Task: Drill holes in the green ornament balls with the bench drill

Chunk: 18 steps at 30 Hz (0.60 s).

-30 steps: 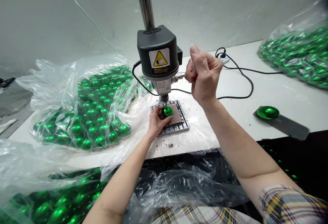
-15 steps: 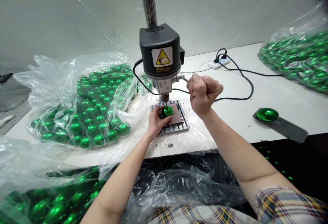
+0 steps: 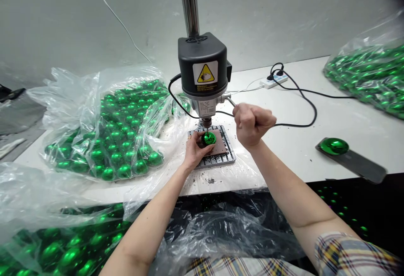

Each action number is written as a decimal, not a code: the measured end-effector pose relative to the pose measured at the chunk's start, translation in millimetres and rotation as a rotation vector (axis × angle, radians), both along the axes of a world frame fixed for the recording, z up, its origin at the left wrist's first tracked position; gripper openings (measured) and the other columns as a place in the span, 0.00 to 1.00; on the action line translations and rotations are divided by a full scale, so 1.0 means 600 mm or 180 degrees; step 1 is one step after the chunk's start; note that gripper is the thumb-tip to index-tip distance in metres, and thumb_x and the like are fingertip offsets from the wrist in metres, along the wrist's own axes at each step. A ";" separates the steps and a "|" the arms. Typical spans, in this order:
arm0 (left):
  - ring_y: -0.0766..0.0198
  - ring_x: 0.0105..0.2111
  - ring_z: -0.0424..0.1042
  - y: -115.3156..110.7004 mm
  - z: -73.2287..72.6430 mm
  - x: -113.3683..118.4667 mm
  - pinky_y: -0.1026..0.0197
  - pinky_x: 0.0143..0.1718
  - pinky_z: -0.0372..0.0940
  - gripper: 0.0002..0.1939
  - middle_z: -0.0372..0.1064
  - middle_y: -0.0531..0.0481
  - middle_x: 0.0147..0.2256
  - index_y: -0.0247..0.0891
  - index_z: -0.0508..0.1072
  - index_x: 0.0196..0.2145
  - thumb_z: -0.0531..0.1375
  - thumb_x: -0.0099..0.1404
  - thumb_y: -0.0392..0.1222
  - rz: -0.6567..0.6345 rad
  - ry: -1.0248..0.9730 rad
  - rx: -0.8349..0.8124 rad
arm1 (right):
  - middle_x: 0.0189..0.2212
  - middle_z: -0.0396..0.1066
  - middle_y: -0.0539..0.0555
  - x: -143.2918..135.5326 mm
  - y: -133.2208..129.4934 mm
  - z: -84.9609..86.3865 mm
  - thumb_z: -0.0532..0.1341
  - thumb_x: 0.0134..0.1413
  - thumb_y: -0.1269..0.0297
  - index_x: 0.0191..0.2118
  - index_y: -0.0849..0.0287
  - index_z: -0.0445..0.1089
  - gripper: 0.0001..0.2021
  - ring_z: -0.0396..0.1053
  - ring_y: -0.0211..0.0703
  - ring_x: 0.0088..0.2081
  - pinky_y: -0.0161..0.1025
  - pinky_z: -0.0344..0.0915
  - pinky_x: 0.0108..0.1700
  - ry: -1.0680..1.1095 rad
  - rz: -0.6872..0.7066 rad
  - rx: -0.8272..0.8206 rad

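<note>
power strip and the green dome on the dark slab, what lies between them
In the head view, bare white table crossed by a black cord separates the power strip from the dome.

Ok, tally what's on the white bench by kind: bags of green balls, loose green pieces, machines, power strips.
Bags of green balls on the bench: 2
Loose green pieces: 2, one held by the left hand under the drill press, one on a dark strip
Drill presses: 1
Power strips: 1
Total: 6

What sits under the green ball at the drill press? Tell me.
The green ball rests on a brown pad atop the slotted metal table. The left hand steadies it. The contact spot beneath the ball is hidden.
</note>
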State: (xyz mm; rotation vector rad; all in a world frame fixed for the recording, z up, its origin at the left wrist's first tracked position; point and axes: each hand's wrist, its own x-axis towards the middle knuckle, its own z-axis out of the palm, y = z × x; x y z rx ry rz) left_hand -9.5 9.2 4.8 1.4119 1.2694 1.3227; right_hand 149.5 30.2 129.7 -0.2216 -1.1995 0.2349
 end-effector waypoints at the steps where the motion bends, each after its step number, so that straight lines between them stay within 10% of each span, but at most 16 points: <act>1: 0.59 0.38 0.72 0.000 0.000 0.000 0.59 0.39 0.66 0.27 0.73 0.48 0.38 0.40 0.72 0.45 0.74 0.48 0.45 -0.0034 0.0141 0.0084 | 0.11 0.45 0.44 -0.002 0.001 0.018 0.63 0.61 0.60 0.16 0.59 0.44 0.30 0.45 0.30 0.13 0.37 0.44 0.18 0.0117 -0.0006 -0.0125; 7: 0.57 0.39 0.69 -0.082 0.032 -0.004 0.58 0.39 0.65 0.21 0.70 0.46 0.40 0.40 0.71 0.44 0.70 0.53 0.45 0.0277 0.0839 0.0572 | 0.12 0.50 0.44 -0.006 0.035 0.135 0.61 0.62 0.46 0.17 0.55 0.50 0.30 0.45 0.30 0.13 0.37 0.43 0.15 -0.0129 0.0261 -0.1306; 13: 0.54 0.44 0.73 -0.254 0.018 -0.026 0.57 0.45 0.67 0.28 0.71 0.45 0.47 0.43 0.69 0.51 0.68 0.53 0.47 -0.2155 0.1988 -0.0435 | 0.10 0.51 0.42 -0.008 0.054 0.137 0.66 0.60 0.61 0.17 0.55 0.51 0.27 0.43 0.28 0.12 0.36 0.37 0.12 0.0185 0.0575 -0.1131; 18: 0.38 0.54 0.71 -0.299 -0.031 -0.060 0.47 0.49 0.67 0.37 0.66 0.32 0.57 0.38 0.62 0.63 0.62 0.62 0.58 -0.3047 0.3250 -0.1786 | 0.09 0.50 0.42 -0.011 0.052 0.135 0.61 0.61 0.76 0.15 0.56 0.51 0.26 0.43 0.27 0.10 0.35 0.38 0.12 0.0348 0.0527 -0.1080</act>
